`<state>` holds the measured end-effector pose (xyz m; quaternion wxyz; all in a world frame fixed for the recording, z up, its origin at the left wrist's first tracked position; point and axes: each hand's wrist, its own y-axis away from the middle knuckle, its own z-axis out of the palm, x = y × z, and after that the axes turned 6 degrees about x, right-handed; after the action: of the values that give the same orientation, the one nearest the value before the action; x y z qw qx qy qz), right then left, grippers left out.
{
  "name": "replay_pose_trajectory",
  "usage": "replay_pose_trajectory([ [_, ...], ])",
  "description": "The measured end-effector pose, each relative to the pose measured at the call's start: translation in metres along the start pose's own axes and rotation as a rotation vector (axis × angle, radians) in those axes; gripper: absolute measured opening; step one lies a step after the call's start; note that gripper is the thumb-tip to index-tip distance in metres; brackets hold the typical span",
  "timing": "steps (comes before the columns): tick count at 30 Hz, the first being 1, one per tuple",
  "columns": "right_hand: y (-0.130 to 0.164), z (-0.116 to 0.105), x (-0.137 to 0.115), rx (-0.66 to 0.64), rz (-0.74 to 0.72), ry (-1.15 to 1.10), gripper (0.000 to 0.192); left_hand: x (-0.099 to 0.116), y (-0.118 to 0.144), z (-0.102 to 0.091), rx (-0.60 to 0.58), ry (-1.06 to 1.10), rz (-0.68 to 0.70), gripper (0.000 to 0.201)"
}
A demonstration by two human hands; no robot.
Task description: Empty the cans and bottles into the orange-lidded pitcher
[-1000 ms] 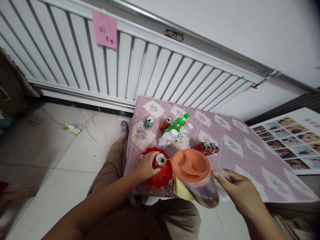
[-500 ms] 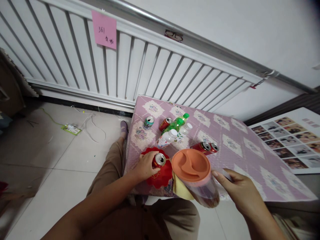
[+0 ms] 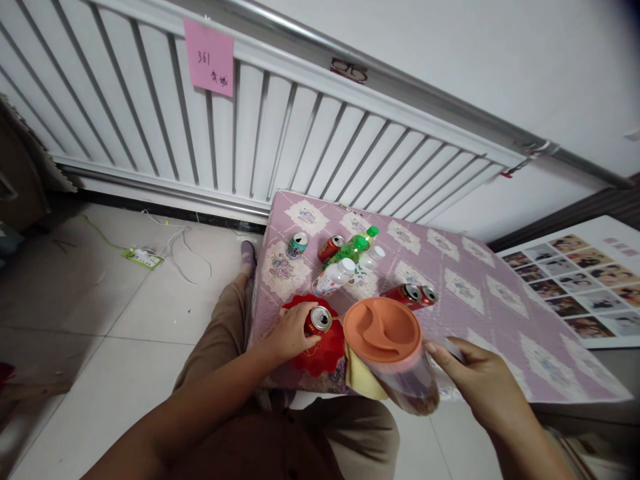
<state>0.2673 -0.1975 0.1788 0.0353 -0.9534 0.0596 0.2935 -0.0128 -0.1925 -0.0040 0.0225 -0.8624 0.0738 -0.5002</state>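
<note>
My left hand (image 3: 296, 331) is wrapped round an opened red drink can (image 3: 317, 321), over a red scalloped tray (image 3: 320, 362). In my right hand (image 3: 473, 373) is the handle of a clear pitcher (image 3: 410, 385) with an orange lid (image 3: 382, 328). The pitcher tilts toward the can, and a thin brownish stream runs from its spout to the can's top. Some dark liquid shows low in the pitcher. A folded yellow cloth (image 3: 363, 379) lies under the pitcher, at the table's front edge.
Behind my hands stand a white bottle (image 3: 334, 277), green bottles (image 3: 353, 249), a teal can (image 3: 297, 246) and red cans (image 3: 404, 293) on the floral tablecloth (image 3: 460, 287). A white radiator (image 3: 280, 133) borders the far side. A photo board (image 3: 575, 280) is at the right.
Almost nothing differs. Both hands keep the can and the tilted pitcher in the same places, and the view has shifted only slightly.
</note>
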Motion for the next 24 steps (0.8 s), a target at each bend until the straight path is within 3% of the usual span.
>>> replay_pose_trajectory([
  [24,-0.0007,0.0019,-0.0079,0.008,0.004,0.022,0.042,0.0012,-0.0004,-0.0018,-0.008,0.004,-0.001,0.068],
])
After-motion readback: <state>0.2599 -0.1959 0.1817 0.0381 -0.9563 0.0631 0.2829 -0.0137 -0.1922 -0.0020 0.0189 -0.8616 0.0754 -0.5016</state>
